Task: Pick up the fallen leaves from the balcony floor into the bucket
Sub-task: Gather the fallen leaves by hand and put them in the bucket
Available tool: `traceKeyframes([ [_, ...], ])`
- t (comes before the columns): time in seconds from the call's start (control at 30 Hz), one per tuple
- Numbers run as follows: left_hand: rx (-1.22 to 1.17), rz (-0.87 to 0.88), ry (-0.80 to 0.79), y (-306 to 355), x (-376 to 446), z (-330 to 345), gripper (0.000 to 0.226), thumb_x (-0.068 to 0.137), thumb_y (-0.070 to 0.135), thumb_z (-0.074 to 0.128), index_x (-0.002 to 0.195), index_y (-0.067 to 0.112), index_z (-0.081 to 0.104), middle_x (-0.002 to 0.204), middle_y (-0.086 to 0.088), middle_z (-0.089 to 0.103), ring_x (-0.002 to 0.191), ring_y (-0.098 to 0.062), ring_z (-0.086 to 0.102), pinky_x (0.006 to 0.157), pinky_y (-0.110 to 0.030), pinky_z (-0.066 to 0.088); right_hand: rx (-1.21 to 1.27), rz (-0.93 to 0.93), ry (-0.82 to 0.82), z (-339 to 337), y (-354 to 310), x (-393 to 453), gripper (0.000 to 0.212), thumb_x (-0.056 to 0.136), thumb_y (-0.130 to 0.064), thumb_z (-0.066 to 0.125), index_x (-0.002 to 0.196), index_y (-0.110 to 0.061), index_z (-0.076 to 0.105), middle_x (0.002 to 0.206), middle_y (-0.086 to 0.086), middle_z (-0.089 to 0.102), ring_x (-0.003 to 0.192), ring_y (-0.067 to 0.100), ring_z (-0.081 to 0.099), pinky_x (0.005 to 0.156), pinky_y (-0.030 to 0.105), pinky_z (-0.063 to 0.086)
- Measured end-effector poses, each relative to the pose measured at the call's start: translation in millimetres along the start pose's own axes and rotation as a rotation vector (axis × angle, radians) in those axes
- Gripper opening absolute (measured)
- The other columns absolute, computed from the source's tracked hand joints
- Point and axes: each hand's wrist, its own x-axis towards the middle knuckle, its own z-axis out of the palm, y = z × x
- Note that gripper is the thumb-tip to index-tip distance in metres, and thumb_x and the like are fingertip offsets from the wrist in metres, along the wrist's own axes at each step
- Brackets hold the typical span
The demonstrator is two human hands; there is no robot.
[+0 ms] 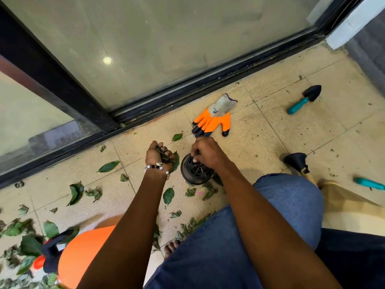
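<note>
My left hand (159, 157), with a bead bracelet at the wrist, grips a bunch of green leaves (166, 156) just above the tiled floor. My right hand (205, 153) is beside it, fingers curled over the near rim of a small black slotted pot (194, 174) that lies on the floor. Whether a leaf is between those fingers is hidden. Loose fallen leaves (108, 166) lie scattered over the tiles to the left and below my hands, with a thick pile (18, 236) at the lower left. An orange rounded container (83, 257) with a black handle sits at the bottom left.
An orange and grey work glove (214, 119) lies just beyond my hands, near the sliding glass door's black track (187, 90). A teal-handled trowel (304, 99) lies at the right, with another black tool (295, 161) and a teal handle (369, 183). My jeans-clad knee (281, 205) fills the lower right.
</note>
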Motion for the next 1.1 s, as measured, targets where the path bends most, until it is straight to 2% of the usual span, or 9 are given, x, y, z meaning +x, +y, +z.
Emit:
traceKeyframes([
  [0.13, 0.2, -0.024, 0.018, 3.7, -3.0, 1.9, 0.041, 0.102, 0.042, 0.04, 0.072, 0.016, 0.05, 0.05, 0.006, 0.042, 0.036, -0.01, 0.037, 0.041, -0.015, 0.028, 0.536, 0.082, 0.236, -9.1, -16.4, 3.8, 0.017, 0.073, 0.002, 0.08, 0.088, 0.004, 0.073, 0.087, 0.015, 0.071, 0.071, 0.017, 0.064, 0.065, 0.016, 0.054],
  [0.2, 0.257, -0.058, -0.004, 7.3, -6.7, 3.6, 0.046, 0.101, 0.048, 0.037, 0.077, 0.013, 0.054, 0.052, 0.003, 0.046, 0.037, -0.011, 0.039, 0.04, -0.016, 0.029, 0.657, 0.108, 0.247, -5.3, -34.0, 11.5, 0.017, 0.075, 0.002, 0.078, 0.092, 0.005, 0.073, 0.089, 0.018, 0.072, 0.073, 0.018, 0.065, 0.068, 0.019, 0.056],
  [0.4, 0.211, -0.07, -0.036, 15.2, -6.4, 2.2, 0.05, 0.099, 0.057, 0.035, 0.069, 0.021, 0.052, 0.055, 0.005, 0.046, 0.052, -0.011, 0.041, 0.054, -0.024, 0.028, 0.414, 0.048, 0.181, 29.4, -79.5, 30.6, 0.015, 0.086, 0.003, 0.065, 0.095, -0.004, 0.075, 0.096, 0.015, 0.071, 0.084, 0.026, 0.068, 0.063, 0.026, 0.055],
  [0.53, 0.245, -0.068, 0.019, 29.4, 3.7, -22.7, 0.041, 0.102, 0.037, 0.04, 0.065, 0.022, 0.046, 0.045, 0.005, 0.039, 0.037, -0.009, 0.034, 0.039, -0.018, 0.026, 0.311, 0.114, 0.342, 60.4, -94.8, 42.9, 0.011, 0.085, -0.013, 0.07, 0.087, -0.023, 0.066, 0.092, 0.004, 0.067, 0.092, 0.02, 0.056, 0.07, 0.028, 0.044],
  [0.63, 0.277, -0.001, 0.166, 39.5, 11.8, -42.7, 0.043, 0.101, 0.037, 0.044, 0.061, 0.022, 0.04, 0.042, 0.005, 0.034, 0.03, -0.009, 0.025, 0.037, -0.009, 0.021, 0.342, 0.261, 0.448, 80.6, -89.6, 47.9, 0.012, 0.09, -0.007, 0.06, 0.1, -0.014, 0.064, 0.102, 0.01, 0.066, 0.1, 0.026, 0.059, 0.067, 0.024, 0.04],
  [0.77, 0.212, 0.024, 0.229, 47.1, 23.5, -64.4, 0.047, 0.101, 0.043, 0.043, 0.059, 0.024, 0.033, 0.041, 0.006, 0.03, 0.03, -0.01, 0.021, 0.038, -0.008, 0.02, -0.033, 0.346, 0.057, 121.7, -67.4, 45.6, 0.041, 0.093, -0.008, 0.054, 0.133, -0.013, 0.05, 0.14, 0.019, 0.038, 0.126, 0.038, 0.037, 0.097, 0.042, 0.043],
  [0.83, 0.196, -0.004, 0.212, 47.2, 31.0, -71.2, 0.048, 0.101, 0.045, 0.04, 0.059, 0.024, 0.03, 0.04, 0.007, 0.028, 0.031, -0.009, 0.019, 0.036, -0.009, 0.018, -0.139, 0.341, 0.032, 140.8, -62.6, 44.2, 0.041, 0.095, -0.012, 0.053, 0.135, -0.013, 0.049, 0.147, 0.024, 0.029, 0.13, 0.041, 0.032, 0.105, 0.048, 0.039],
  [0.97, 0.158, -0.035, 0.22, 41.9, 43.7, -80.6, 0.049, 0.101, 0.046, 0.04, 0.058, 0.024, 0.03, 0.042, 0.007, 0.028, 0.032, -0.009, 0.019, 0.037, -0.009, 0.016, -0.262, 0.205, 0.131, 149.0, -61.0, 48.8, 0.031, 0.096, -0.002, 0.042, 0.123, -0.001, 0.057, 0.13, 0.022, 0.048, 0.124, 0.037, 0.04, 0.103, 0.04, 0.038],
  [1.1, 0.11, -0.018, 0.209, 39.6, 49.6, -80.0, 0.048, 0.101, 0.045, 0.041, 0.059, 0.023, 0.032, 0.043, 0.006, 0.032, 0.031, -0.01, 0.024, 0.035, -0.011, 0.019, -0.112, 0.179, 0.179, 133.7, -60.2, 67.3, 0.026, 0.092, 0.005, 0.047, 0.111, -0.002, 0.063, 0.116, 0.017, 0.058, 0.116, 0.033, 0.046, 0.094, 0.033, 0.042],
])
